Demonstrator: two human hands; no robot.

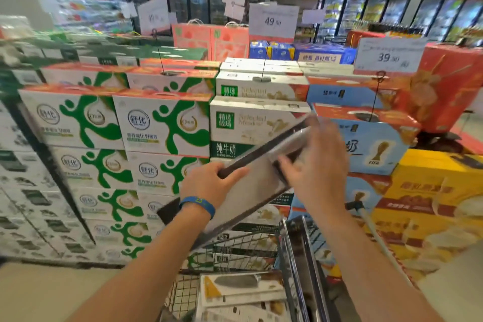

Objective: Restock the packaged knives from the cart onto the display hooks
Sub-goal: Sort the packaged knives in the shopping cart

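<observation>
Two hands are holding one packaged knife (251,191) tilted above the cart (292,264): the left hand (209,183) is gripping its near edge, the right hand (316,162) is clasping its upper end. A loose, hurried grip would be risking the tilted pack sliding onto the other packs (240,287) below.

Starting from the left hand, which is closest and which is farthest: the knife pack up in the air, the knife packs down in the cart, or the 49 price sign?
1. The held knife pack: the left hand grips its edge, so they touch.
2. The knife packs in the cart: below the hand, lower right.
3. The 49 price sign: far back, above the stacked boxes.
</observation>
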